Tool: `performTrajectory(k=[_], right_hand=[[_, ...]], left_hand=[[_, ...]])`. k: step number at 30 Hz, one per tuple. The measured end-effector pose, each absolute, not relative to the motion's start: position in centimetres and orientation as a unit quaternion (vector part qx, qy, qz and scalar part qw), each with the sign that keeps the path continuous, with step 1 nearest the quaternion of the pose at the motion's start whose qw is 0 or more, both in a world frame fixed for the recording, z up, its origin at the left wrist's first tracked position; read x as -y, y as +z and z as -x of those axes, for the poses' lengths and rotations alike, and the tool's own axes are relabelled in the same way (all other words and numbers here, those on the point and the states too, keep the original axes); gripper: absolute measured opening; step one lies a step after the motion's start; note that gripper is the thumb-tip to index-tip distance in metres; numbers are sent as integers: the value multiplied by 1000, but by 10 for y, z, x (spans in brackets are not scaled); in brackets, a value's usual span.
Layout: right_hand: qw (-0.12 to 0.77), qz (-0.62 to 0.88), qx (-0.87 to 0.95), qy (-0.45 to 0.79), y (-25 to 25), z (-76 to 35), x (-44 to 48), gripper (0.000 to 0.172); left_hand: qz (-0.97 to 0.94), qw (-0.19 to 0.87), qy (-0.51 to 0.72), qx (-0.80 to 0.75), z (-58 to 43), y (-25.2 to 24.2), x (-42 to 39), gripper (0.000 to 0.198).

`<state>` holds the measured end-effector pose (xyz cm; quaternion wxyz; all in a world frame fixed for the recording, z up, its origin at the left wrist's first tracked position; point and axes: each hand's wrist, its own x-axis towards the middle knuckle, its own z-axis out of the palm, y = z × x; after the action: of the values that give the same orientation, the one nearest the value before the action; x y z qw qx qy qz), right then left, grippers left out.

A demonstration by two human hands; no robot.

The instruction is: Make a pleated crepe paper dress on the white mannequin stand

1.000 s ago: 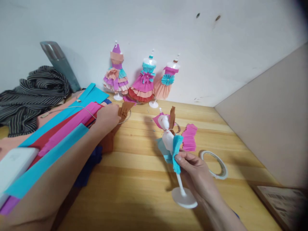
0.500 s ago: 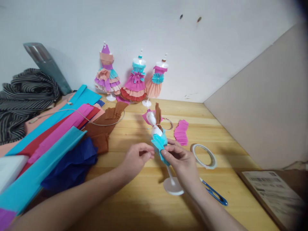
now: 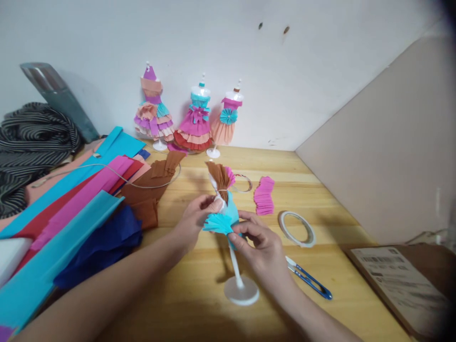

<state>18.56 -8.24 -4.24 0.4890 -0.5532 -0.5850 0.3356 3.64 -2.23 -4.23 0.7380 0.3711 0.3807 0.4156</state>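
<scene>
Between my hands is a small white dress-form mannequin (image 3: 241,293) on a round stand, leaning slightly. Gathered brown crepe paper (image 3: 220,176) fans out from its upper part, tied with a thin band, with some pink paper behind. Turquoise crepe paper (image 3: 220,223) wraps the lower body and flares leftward in pleats. My left hand (image 3: 197,218) is closed on the white torso, thumb in front. With thumb and fingertips, my right hand (image 3: 261,244) pinches the turquoise paper at its right end. The fingers partly hide the body.
Three dressed mannequins (image 3: 194,126) stand by the wall. Coloured crepe paper sheets (image 3: 78,204) and a cable cover the left side. To the right lie pleated pink paper (image 3: 264,195), a tape roll (image 3: 297,229), blue thread snips (image 3: 309,279) and a cardboard box (image 3: 395,285).
The mannequin has turned, bringing the brown paper towards me, and its base has shifted left and nearer. My left hand has moved up onto the torso. The turquoise paper now flares leftward.
</scene>
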Motion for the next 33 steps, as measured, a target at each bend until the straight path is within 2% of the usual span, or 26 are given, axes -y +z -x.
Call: performTrajectory(k=[4,9,14,26,33], right_hand=[[493,545,564,376,-36,-192,88,8],[577,542,476,383,-18,-210,94,7],[583,528,452,421,3,-214,94,10],[465,542,696,79,11,-179,64,19],[443,522,729,4,7,-178,68,21]], left_hand=[[-379,769,391,-335,-31,-49,16,44],[-375,777,396,-315,-29,-55,15,41],[-387,785,401,-270,-32,-45,21,47],[-436,768,397,-249,-39,-54,24,43],[-463,759,387,-244,-38,-52,25,33]])
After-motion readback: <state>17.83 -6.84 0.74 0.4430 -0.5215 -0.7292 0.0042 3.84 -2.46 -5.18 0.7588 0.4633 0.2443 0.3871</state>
